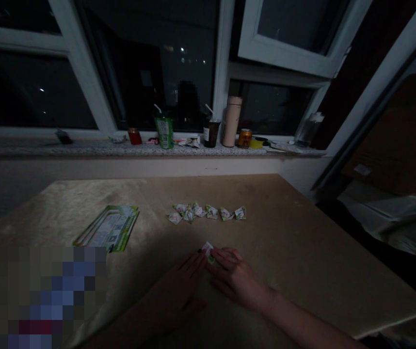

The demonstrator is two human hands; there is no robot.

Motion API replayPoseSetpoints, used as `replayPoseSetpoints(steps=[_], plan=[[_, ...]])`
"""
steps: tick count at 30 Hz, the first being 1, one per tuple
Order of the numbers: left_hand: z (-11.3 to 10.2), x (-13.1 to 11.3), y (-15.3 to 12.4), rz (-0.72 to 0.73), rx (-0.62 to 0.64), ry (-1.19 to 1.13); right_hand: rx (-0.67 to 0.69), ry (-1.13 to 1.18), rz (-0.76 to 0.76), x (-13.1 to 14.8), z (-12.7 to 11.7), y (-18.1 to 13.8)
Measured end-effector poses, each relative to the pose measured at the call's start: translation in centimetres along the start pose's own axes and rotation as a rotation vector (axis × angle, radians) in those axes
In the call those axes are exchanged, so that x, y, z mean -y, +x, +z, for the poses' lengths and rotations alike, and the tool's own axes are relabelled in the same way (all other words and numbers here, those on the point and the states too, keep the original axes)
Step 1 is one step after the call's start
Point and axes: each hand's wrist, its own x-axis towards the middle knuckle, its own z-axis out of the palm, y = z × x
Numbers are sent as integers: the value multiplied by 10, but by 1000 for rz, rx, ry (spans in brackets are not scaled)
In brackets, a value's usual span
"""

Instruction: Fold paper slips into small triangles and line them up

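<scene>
A small folded piece of printed paper (207, 248), white with some green, lies on the table between my fingertips. My left hand (184, 278) rests palm down, its fingers stretched flat with their tips at the paper's left edge. From the other side, my right hand (235, 275) touches the paper with outstretched fingers that cover part of it. Neither hand is wrapped round anything. Farther back sits a row of several small folded paper pieces (212, 212), some overlapping at the left end. A flat green-and-white printed leaflet or stack of leaflets (115, 228) lies to the left.
The table (302, 252) has a tan covering and ends at a wall below the windowsill (120, 149). On the sill stand a green cup (164, 131), a dark cup (211, 133), a tall pink bottle (232, 121) and an orange can (245, 138). The lower left is pixelated.
</scene>
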Motion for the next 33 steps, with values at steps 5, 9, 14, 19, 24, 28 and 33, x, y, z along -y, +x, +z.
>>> replayPoseSetpoints(steps=[5, 9, 14, 19, 24, 28, 33], plan=[[-2, 0, -10, -15, 37, -14, -8, -2, 7, -3, 7, -1], [-8, -1, -7, -34, 27, -19, -9, 12, 6, -3, 6, 2], [-13, -4, -3, -34, 15, 0, -12, 20, 26, 1, -1, 4], [-17, -4, -3, -40, 28, 30, 24, 24, 51, 2, -4, -1], [-14, 4, -11, -16, 55, 49, 0, 88, 91, 3, -4, -1], [-12, 7, -13, -10, 70, 49, -36, 99, 93, 2, 1, 0], [-13, 6, -12, -4, 52, 36, -57, 90, 81, 1, 4, -1]])
